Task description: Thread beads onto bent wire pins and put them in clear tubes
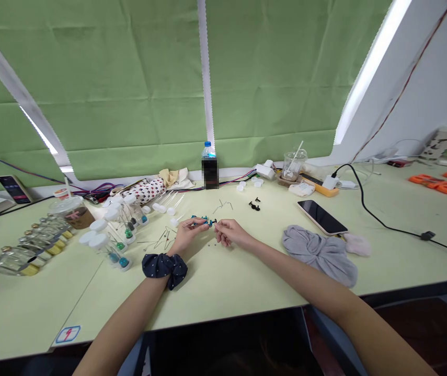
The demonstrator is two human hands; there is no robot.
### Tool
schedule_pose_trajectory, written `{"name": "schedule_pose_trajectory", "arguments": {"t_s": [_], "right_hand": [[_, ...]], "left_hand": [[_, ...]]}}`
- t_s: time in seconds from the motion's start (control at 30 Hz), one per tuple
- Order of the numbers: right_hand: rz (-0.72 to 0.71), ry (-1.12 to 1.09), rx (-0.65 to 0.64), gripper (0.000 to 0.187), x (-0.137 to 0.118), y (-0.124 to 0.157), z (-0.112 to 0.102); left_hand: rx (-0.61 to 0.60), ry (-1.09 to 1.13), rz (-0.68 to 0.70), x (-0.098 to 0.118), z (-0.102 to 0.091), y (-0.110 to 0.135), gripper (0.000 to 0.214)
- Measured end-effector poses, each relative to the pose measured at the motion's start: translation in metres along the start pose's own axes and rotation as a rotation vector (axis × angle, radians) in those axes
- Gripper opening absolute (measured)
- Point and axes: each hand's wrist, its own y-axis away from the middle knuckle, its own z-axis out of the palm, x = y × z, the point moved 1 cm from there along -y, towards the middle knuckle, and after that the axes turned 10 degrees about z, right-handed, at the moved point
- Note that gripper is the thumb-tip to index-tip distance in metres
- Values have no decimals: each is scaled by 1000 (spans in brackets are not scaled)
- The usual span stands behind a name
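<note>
My left hand [188, 231] is closed around a small blue part [200, 218], whose kind is too small to make out. Fingertips pinched, my right hand [231, 233] meets it from the right at a small black piece [213, 222]. The black piece touches or nearly touches the blue part. Beyond the hands lie a few bent metal hex keys [223, 205]. More hex keys [164, 237] are scattered left of my left wrist. Several small black parts [254, 206] rest to the right. Tiny bits [214, 245] lie just below the hands.
White-capped tubes [123, 261] and glass bottles [23, 261] with yellow contents stand at left. A water bottle [209, 169] is at the back. To the right are a phone [322, 217], a grey cloth [319, 253], a plastic cup [291, 164], a black cable [388, 224] and orange pieces [438, 185].
</note>
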Motion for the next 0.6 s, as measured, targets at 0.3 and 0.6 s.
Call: {"name": "schedule_pose_trajectory", "arguments": {"t_s": [0.3, 0.6], "right_hand": [[-187, 16, 15, 28, -6, 5, -2], [-201, -3, 4, 30, -6, 3, -8]], "left_hand": [[-10, -11, -24, 2, 1, 1, 19], [-44, -7, -27, 9, 4, 1, 21]]}}
